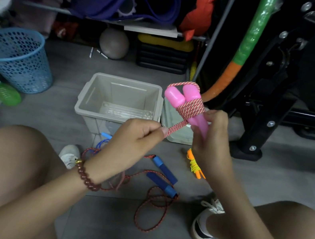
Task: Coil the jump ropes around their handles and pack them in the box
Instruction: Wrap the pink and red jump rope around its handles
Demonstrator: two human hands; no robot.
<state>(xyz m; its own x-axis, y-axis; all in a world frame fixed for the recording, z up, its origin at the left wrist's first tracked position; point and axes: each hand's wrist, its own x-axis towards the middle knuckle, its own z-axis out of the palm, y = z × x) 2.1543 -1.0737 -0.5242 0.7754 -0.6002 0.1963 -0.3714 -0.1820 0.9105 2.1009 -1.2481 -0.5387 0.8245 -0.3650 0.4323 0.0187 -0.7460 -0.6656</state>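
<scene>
My right hand grips the two pink handles of a jump rope, held side by side and tilted up to the left. Pink-and-white cord is wound several turns around them. My left hand pinches the free end of that cord just below the handles and holds it taut. The open grey box stands on the floor behind my hands, with nothing visible inside. A blue-handled rope with red cord lies loose on the floor under my hands. An orange-handled rope with yellow cord lies to its right.
The grey box lid lies right of the box. A blue mesh basket and a green bottle stand at left. A shelf with a mat and a ball is behind. Black gym equipment and a hoop stand at right. My knees frame the floor.
</scene>
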